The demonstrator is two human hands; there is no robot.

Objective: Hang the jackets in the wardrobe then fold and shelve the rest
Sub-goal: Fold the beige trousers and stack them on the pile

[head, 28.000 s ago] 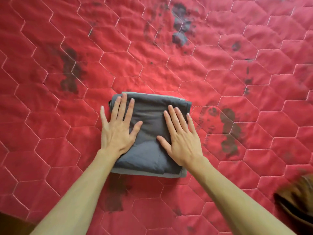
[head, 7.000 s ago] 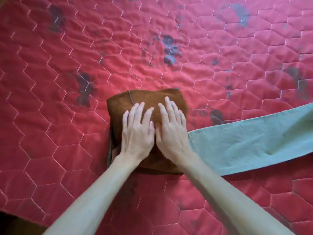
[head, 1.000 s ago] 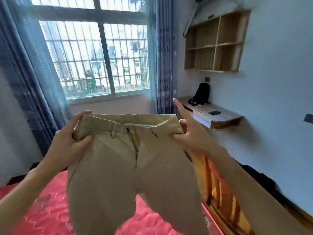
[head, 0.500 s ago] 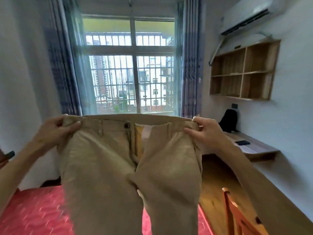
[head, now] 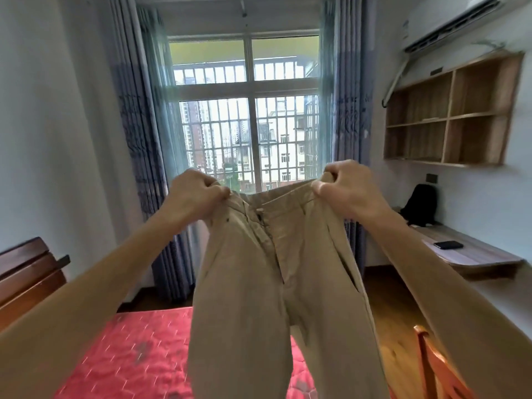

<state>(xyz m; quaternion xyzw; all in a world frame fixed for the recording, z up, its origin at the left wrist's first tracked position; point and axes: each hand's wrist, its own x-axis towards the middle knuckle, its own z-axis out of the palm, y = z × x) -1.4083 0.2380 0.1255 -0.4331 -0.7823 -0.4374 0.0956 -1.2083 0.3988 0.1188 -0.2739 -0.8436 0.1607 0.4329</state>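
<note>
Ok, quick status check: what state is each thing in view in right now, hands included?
Left hand: closed on the waistband's left end.
Right hand: closed on the waistband's right end.
Khaki trousers: unfolded, held up by the waistband, legs hanging, fly open.
Curtains: drawn apart.
Wall shelf: compartments look empty.
Phone: flat on the desk.

**Room layout, seen from the bed**

Trousers (head: 276, 283) hang at centre, above the bed (head: 129, 355), between left hand (head: 193, 197) and right hand (head: 348, 188). Window (head: 247, 125) behind them, a curtain at each side. Headboard (head: 28, 272) far left. Wall shelf (head: 449, 116) right, above the desk (head: 472, 254); bag (head: 419, 205) and phone (head: 448, 245) on the desk. Chair (head: 437, 367) at lower right.
</note>
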